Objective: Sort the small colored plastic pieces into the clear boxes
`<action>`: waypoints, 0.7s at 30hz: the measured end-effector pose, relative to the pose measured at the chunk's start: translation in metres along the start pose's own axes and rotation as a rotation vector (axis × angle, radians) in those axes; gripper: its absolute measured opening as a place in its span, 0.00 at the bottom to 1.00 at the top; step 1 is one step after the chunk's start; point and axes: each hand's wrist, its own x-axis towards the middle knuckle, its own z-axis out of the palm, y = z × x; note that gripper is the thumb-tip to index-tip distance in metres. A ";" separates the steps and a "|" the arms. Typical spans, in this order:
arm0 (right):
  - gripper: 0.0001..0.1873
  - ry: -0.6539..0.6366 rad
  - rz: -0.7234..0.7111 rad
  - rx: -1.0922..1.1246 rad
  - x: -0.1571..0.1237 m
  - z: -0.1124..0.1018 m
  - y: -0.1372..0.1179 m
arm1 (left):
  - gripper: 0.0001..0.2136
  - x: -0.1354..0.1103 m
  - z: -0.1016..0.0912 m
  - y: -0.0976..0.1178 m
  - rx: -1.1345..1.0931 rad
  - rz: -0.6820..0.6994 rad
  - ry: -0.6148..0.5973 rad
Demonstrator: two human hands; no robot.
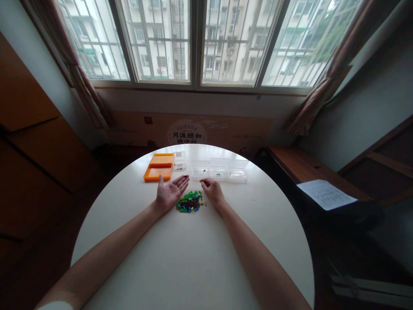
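Note:
Palm up, with its fingers stretched out flat, my left hand (169, 194) is beside the left edge of a pile of small green, blue, brown and yellow pieces (191, 202). A dark speck shows near its fingertips, too small to name. Just right of the pile, my right hand (212, 190) is closed in a pinch, its fingertips pointing toward the left hand. What the pinch holds, if anything, is too small to make out. Behind it stand clear plastic boxes (238, 175) with raised lids; a few green bits (218, 174) and a dark bit (204, 170) lie in them.
An orange tray (158, 177) and a small clear case (179, 160) sit at the far left of the round white table (206, 258). A wooden bench (290, 165) with a printed sheet (325, 194) stands on the right. A barred window is beyond the table.

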 end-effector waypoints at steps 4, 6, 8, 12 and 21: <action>0.11 -0.012 0.003 -0.005 0.000 0.000 0.000 | 0.42 0.000 -0.001 0.000 0.013 0.002 0.000; 0.11 -0.013 0.003 0.000 0.000 0.000 -0.001 | 0.42 0.001 -0.002 0.000 0.016 0.005 0.007; 0.11 -0.012 0.000 0.013 0.000 0.000 -0.002 | 0.43 0.001 -0.003 0.000 0.016 0.008 0.009; 0.11 -0.013 -0.007 0.033 0.000 0.000 -0.003 | 0.44 0.000 -0.001 0.000 0.009 -0.006 0.008; 0.10 -0.020 -0.015 0.022 -0.001 0.001 -0.001 | 0.41 -0.003 0.002 0.001 -0.001 -0.050 -0.032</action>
